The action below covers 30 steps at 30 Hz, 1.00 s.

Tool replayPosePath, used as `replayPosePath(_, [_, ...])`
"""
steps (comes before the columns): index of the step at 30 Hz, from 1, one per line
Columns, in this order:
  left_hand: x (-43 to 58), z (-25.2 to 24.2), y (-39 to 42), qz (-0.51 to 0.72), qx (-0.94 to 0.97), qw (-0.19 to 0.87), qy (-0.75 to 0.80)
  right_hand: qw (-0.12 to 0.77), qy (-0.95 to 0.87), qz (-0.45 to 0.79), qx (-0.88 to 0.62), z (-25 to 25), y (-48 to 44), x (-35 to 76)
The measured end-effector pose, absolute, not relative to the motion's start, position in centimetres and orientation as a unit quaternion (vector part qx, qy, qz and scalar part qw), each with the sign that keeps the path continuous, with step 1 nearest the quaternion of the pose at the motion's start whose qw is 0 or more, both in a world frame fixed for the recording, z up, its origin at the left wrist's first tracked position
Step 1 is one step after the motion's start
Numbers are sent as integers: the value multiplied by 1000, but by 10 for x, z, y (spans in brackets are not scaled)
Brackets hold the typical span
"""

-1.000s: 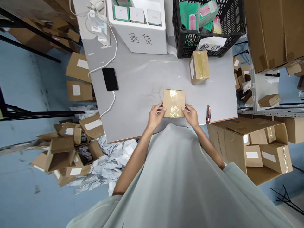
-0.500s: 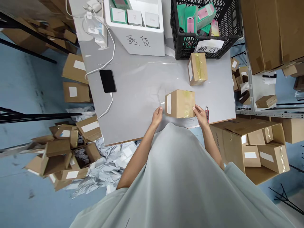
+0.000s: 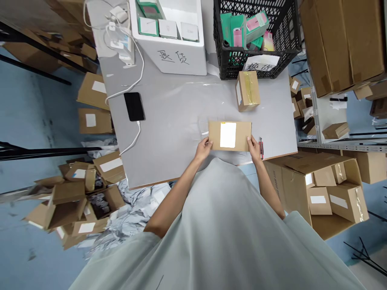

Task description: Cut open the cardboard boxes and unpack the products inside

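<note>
A brown cardboard box (image 3: 244, 136) with a white label on the face toward me is held between my two hands near the front edge of the grey table (image 3: 169, 141). My left hand (image 3: 204, 148) grips its left end, thumb on the near face. At the opposite end, my right hand (image 3: 253, 147) grips the box the same way. Just right of that hand lies a red and black utility knife (image 3: 261, 148). A second, taped cardboard box (image 3: 248, 92) stands farther back, by the black crate.
A white foam bin (image 3: 181, 56) and a black plastic crate (image 3: 256, 72), both holding small boxes, stand at the back. A phone (image 3: 134, 106) on a white cable lies left. Right of the table is a large open carton (image 3: 287, 185) of parcels; opened boxes (image 3: 68, 191) heap at left.
The box has been turned so its labelled face now shows toward me. My left hand has closed on its left end; before, it was just beside the box.
</note>
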State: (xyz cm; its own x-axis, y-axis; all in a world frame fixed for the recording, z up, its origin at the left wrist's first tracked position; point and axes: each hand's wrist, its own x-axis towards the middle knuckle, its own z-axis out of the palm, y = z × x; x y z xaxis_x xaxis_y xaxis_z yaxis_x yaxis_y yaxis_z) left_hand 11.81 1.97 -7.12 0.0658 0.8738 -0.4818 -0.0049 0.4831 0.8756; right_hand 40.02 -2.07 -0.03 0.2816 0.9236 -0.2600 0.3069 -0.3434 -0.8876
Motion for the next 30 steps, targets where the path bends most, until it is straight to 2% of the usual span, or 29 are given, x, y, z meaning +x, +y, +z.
replayPosePath(4, [77, -74, 10, 368, 376, 565, 635, 371, -400, 499, -673, -18, -22, 367])
replayPosePath(8, [51, -77, -1, 369, 332, 542, 678, 348, -388, 533, -666, -38, -22, 342])
replayPosePath(14, [41, -80, -13, 389, 291, 558, 673, 346, -405, 547, -646, -43, -19, 350])
replayPosePath(20, [43, -88, -2, 346, 221, 605, 683, 321, -366, 584, -649, -45, -21, 378])
replayPosePath(22, [46, -86, 2, 344, 230, 634, 653, 321, -365, 561, -670, -43, -19, 389])
replayPosePath(27, [61, -60, 3, 347, 279, 667, 597, 347, -411, 385, -750, -14, -24, 394])
replayPosePath(30, [78, -38, -1, 347, 327, 691, 543, 354, -460, 411, -703, 11, -36, 374])
